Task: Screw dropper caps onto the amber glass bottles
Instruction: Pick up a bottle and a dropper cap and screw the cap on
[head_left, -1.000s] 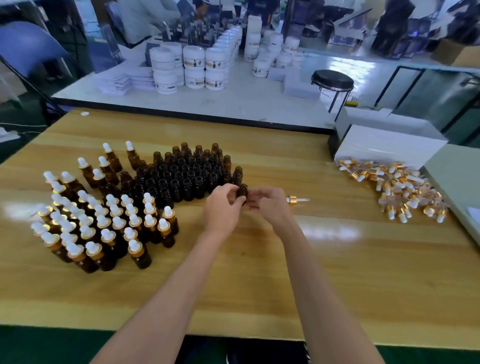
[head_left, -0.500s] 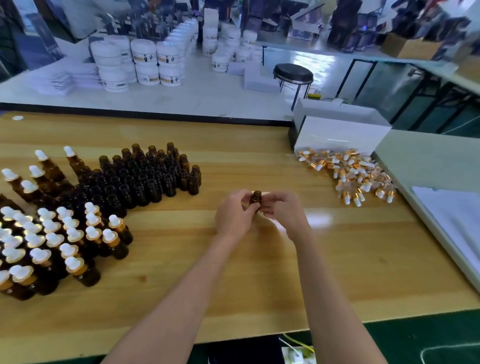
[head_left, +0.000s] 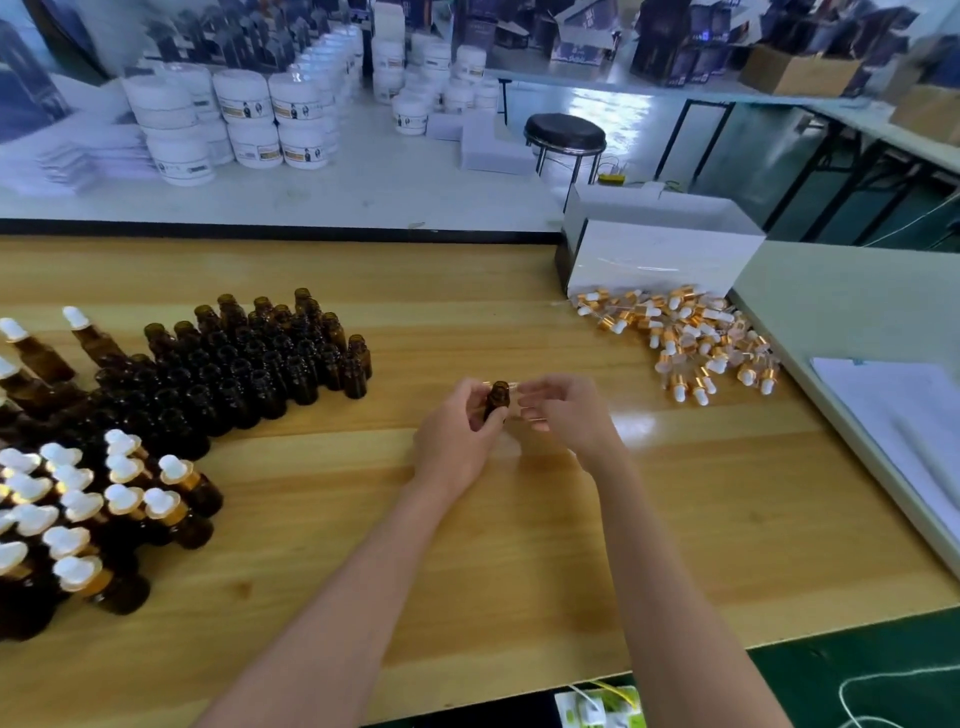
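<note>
Reference item: amber bottle (head_left: 498, 399), uncapped, upright, held just above the wooden table (head_left: 519, 545) near its middle. All places below are given from this bottle.

1. white cable (head_left: 883, 686): nearest of all, to the right, looped on the green floor past the table edge.
2. capped bottles (head_left: 122, 499): nearer and well to the left. A tight standing cluster, with white bulbs on gold collars.
3. left hand (head_left: 457, 436): touching the bottle on its left. Fingers and thumb are curled round the glass body, gripping it.
4. right hand (head_left: 566, 415): just to the right, fingers curled toward the bottle. A faint pale streak lies between the fingertips and the bottle. It is too blurred to tell whether a cap is pinched, so the grip cannot be told.
5. uncapped bottles (head_left: 249, 364): left and slightly beyond. A dense standing block with open necks.
6. dropper caps (head_left: 685, 343): right and beyond, well apart. A loose heap lying on the table.
7. white box (head_left: 660, 260): beyond and right, just behind the heap.
8. paper sheets (head_left: 893, 415): far right, on a grey-green side table (head_left: 841, 291).
9. white jars (head_left: 244, 114): far beyond and left, stacked on a white table (head_left: 363, 192).
10. black stool (head_left: 565, 134): far beyond, slightly right.
</note>
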